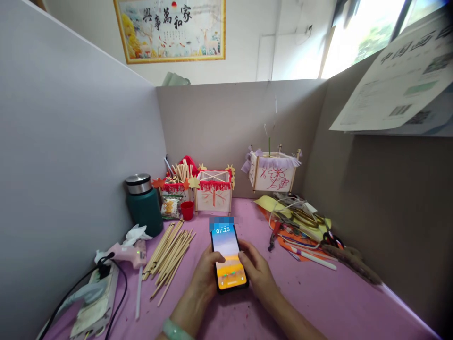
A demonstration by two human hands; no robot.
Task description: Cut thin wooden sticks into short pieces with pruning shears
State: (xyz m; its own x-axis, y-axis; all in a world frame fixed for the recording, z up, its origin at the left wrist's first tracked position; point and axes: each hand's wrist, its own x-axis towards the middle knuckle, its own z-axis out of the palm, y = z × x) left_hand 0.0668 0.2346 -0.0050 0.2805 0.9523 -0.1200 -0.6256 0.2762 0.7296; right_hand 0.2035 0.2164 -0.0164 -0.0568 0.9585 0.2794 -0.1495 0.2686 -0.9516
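Observation:
A phone with a lit orange and blue screen showing 07:23 is held over the purple table. My left hand grips its left edge, thumb resting on the screen. My right hand holds its right edge, thumb on the lower screen. A pale green bangle sits on my left wrist. A pile of wooden sticks lies just left of my left hand.
A green flask, red cup, two paper lanterns stand at the back. Scissors, pliers and coloured paper lie right. A glue gun and power strip lie left. Partition walls enclose the table.

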